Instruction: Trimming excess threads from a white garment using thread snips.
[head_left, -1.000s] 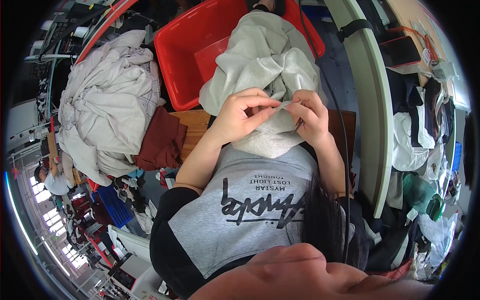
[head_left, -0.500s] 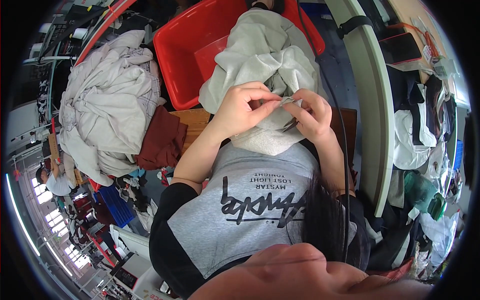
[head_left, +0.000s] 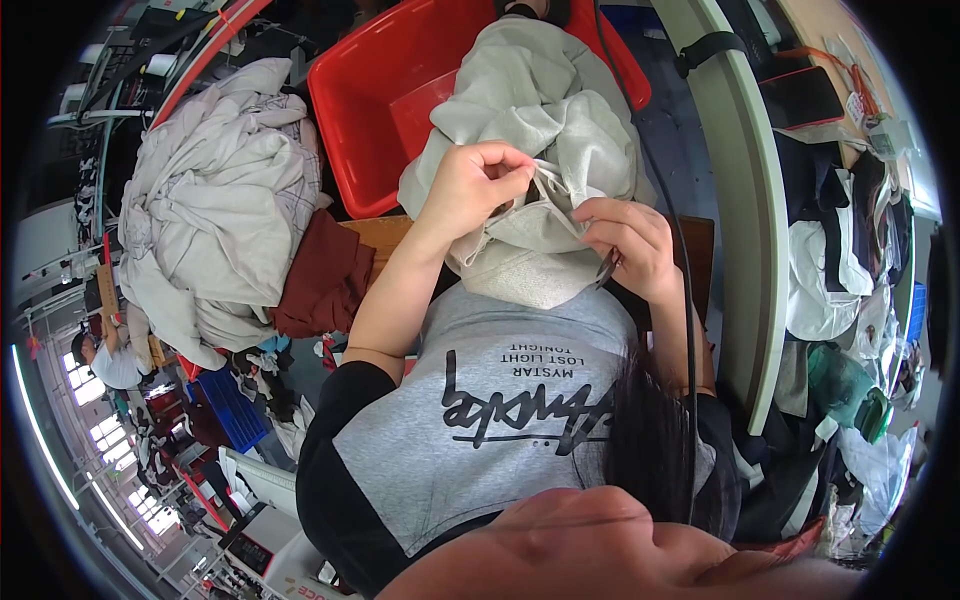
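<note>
Spreading the pale-grey woven cloth (head_left: 525,278) at frame centre seems your current step: left-hand fingers (head_left: 512,182) and right-hand fingers (head_left: 607,212) pinch its edges; apply even tension next.

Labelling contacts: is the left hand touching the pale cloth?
Touching: the head view shows the left hand pinching the pale cloth.

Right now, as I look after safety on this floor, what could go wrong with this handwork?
The dark tool tucked in the right hand might nick the pale cloth or a finger, since it sits close to both. The black cable runs close by the right wrist and could snag if that arm swings outward.
</note>
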